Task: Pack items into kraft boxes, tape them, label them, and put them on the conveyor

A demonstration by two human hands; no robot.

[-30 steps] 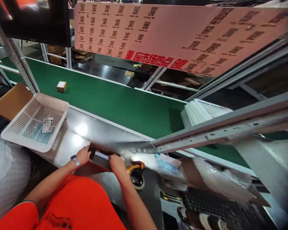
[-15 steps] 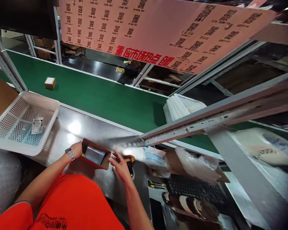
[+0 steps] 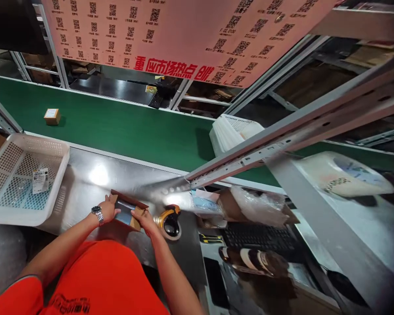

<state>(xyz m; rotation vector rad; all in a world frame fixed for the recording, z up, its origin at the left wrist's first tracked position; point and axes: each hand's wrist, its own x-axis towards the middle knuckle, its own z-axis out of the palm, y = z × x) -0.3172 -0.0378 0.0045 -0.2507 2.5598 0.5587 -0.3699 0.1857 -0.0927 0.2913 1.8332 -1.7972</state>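
Note:
An open cardboard box (image 3: 135, 223) sits on the metal worktop (image 3: 85, 175) in front of my body. Inside it lies a smooth grey-blue item (image 3: 124, 211), whose kind I cannot make out. My left hand (image 3: 109, 210), below a metal wristwatch (image 3: 97, 214), grips the box's left end, with the thumb over the rim. At the opposite end my right hand (image 3: 145, 220) has its fingers closed on the cardboard flap. Just right of that hand stands a yellow and black tape dispenser (image 3: 171, 222).
A white plastic basket (image 3: 57, 192) with a labelled packet (image 3: 40, 180) stands at left. Behind runs a green conveyor belt (image 3: 134, 127) carrying a small carton (image 3: 52, 116) and white baskets (image 3: 225, 135). A metal post (image 3: 249, 157) slants across the right, above a keyboard (image 3: 256, 238) and a bottle (image 3: 249, 258).
My right hand has gone from spread fingers beside the box to gripping its right end. My left thumb now reaches over the rim. The view has shifted, exposing the tape dispenser.

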